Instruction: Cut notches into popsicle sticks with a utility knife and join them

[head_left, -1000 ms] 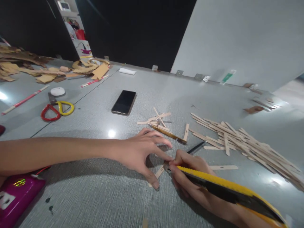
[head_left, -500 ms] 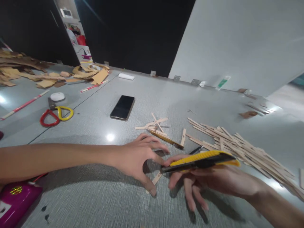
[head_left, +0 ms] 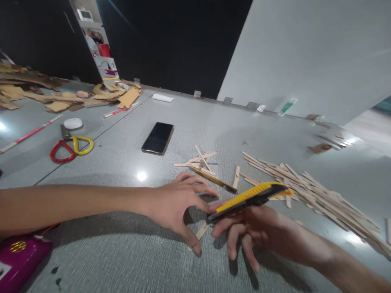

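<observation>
My left hand (head_left: 177,203) is arched over the grey table (head_left: 122,252), thumb and fingertips pressing down a short wooden stick (head_left: 200,234). My right hand (head_left: 256,232) hovers just right of it and carries a yellow and black utility knife (head_left: 249,196), held by the thumb and upper fingers while the lower fingers hang loose. The knife's tip points left toward my left fingertips. A pencil (head_left: 214,179) lies just beyond both hands.
A large pile of wooden sticks (head_left: 311,191) spreads on the right and a small cluster (head_left: 198,159) lies behind the pencil. A black phone (head_left: 158,138), red and yellow scissors (head_left: 67,146), cardboard scraps (head_left: 45,95) and a magenta device (head_left: 16,260) are also on the table.
My right hand lifted the knife off the stick and turned it from a cutting grip to a loose hold above the table. The left hand stayed on the stick.
</observation>
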Demonstrator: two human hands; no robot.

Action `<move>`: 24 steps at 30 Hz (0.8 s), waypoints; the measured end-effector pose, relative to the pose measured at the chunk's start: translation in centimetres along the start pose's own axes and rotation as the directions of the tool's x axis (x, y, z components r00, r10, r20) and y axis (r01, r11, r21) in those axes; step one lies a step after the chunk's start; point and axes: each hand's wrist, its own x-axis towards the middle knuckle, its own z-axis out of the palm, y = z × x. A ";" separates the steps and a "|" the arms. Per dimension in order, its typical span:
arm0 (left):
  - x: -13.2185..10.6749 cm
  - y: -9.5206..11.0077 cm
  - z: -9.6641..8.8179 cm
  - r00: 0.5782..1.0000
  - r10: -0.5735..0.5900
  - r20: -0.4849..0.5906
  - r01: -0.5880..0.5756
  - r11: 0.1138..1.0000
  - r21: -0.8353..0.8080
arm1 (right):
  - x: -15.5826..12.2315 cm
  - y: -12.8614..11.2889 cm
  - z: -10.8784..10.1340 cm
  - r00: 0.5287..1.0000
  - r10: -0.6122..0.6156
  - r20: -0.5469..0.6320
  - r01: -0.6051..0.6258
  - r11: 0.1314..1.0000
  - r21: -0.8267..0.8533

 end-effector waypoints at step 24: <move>0.0 3.0 -2.2 0.934 -0.023 -0.357 -0.022 0.992 -0.122 | -2.1 -3.5 5.8 0.580 -0.667 -0.468 0.119 0.637 -0.761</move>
